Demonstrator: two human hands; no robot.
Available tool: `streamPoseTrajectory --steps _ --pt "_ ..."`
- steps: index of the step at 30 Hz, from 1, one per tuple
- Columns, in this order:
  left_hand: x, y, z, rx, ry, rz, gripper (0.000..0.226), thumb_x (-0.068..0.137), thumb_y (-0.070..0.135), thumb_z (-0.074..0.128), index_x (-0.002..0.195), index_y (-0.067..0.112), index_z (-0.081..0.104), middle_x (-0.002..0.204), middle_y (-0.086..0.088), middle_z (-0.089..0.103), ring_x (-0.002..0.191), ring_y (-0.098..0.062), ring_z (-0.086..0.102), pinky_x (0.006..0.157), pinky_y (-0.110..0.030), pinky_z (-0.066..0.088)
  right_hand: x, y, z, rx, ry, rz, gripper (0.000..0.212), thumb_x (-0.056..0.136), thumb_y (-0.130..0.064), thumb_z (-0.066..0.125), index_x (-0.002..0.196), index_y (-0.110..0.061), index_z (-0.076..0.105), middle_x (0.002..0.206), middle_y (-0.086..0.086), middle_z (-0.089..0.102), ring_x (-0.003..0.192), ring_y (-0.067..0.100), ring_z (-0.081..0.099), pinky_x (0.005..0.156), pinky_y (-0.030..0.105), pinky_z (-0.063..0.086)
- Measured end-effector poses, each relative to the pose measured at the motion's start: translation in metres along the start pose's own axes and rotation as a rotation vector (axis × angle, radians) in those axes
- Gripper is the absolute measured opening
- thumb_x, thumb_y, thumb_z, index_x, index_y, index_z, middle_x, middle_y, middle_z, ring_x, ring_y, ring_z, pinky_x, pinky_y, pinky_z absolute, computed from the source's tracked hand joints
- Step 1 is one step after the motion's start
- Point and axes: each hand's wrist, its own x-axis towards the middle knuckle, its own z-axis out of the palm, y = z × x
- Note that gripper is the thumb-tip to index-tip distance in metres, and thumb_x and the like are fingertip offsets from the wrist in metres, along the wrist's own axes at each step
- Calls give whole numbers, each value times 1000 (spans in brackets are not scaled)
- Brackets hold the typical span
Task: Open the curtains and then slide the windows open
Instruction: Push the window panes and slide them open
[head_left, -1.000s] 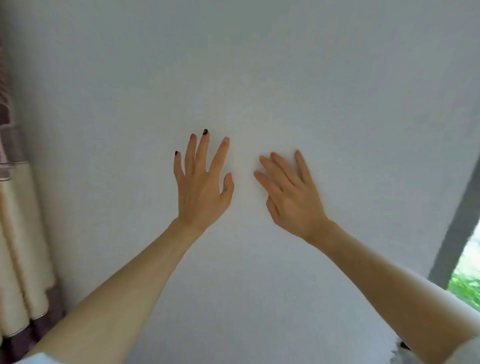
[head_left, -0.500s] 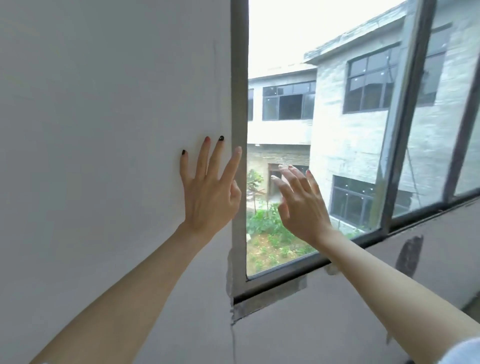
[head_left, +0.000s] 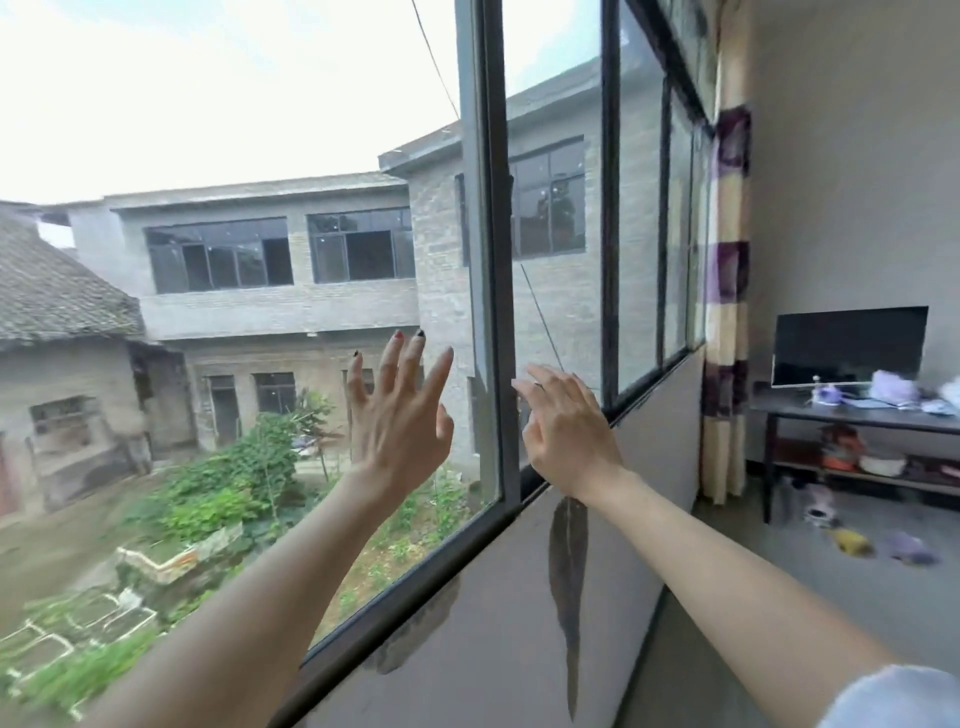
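Note:
A wide window with dark grey frames fills the left and middle of the head view. My left hand (head_left: 400, 410) is raised with fingers spread in front of the left pane (head_left: 249, 332), holding nothing. My right hand (head_left: 563, 423) is open too, fingers at the vertical sash frame (head_left: 491, 291) between the panes; I cannot tell if they touch it. Further panes (head_left: 636, 218) run off to the right. A striped cream and purple curtain (head_left: 727, 312) hangs gathered at the window's right end.
Below the window runs a grey wall (head_left: 519, 623) with a dark streak. At the right stands a dark table (head_left: 852, 415) with a monitor (head_left: 849, 345) and small items on it. Several objects lie on the floor (head_left: 852, 540) below. Buildings and a garden show outside.
The view has swung right from a plain white wall to the window. Both hands stayed raised and open, now in front of the glass and frame instead of the wall.

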Motion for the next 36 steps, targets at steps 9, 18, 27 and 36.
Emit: streamPoseTrajectory --steps 9,18,27,36 --pt "158 99 137 -43 39 23 66 82 30 52 141 25 25 152 -10 20 142 -27 8 110 -56 3 71 196 27 -55 -57 96 47 88 -12 39 135 -14 35 145 5 35 135 20 27 115 40 22" --pt "294 93 205 169 239 -32 69 80 30 53 141 22 22 155 -11 9 142 -29 -6 107 -57 -10 186 291 109 125 70 73 47 86 -6 41 132 -12 37 139 7 43 127 22 38 105 39 37" --pt "368 82 199 339 452 -200 77 78 31 53 142 7 17 153 -16 14 142 -31 5 112 -51 -2 323 291 163 425 338 -206 40 84 0 45 124 -8 47 122 13 56 110 28 53 89 40 49" --pt "346 73 199 588 549 -375 64 81 22 37 140 0 25 150 -20 24 140 -32 17 115 -45 10 396 256 164 730 531 -518 47 82 -3 50 129 -2 44 129 19 52 118 33 49 96 50 43"
